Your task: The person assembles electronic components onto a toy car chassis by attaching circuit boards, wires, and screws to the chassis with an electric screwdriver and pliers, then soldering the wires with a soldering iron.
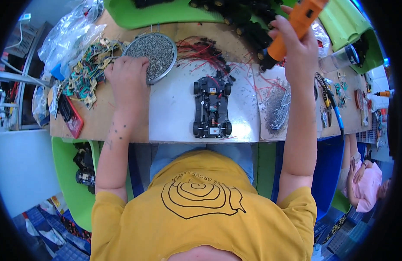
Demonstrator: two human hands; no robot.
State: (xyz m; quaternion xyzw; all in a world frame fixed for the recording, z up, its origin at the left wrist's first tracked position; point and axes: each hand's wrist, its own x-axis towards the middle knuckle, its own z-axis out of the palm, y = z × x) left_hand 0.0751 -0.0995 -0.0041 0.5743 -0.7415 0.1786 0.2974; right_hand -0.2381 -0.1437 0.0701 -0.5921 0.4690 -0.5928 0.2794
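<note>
My left hand (128, 78) is at the left rim of a round metal dish (175, 61) heaped with small grey screws (154, 50). Its fingers curl down and together; their tips, and anything between them, are hidden. My right hand (302, 52) is raised at the upper right, wrapped around an orange electric screwdriver (292, 32). Between my arms a black toy car chassis (212, 106) lies on a white board (170, 117), wheels at its corners and small circuit parts along its middle. Neither hand touches the chassis.
Left of the dish lie tangled circuit boards with wires (90, 71), a plastic bag (70, 39) and a red case (73, 119). Red wires (201, 50) lie behind the chassis. Green bins (166, 13) stand at the back; a soldering iron (335, 106) lies right. Another person (367, 182) sits at right.
</note>
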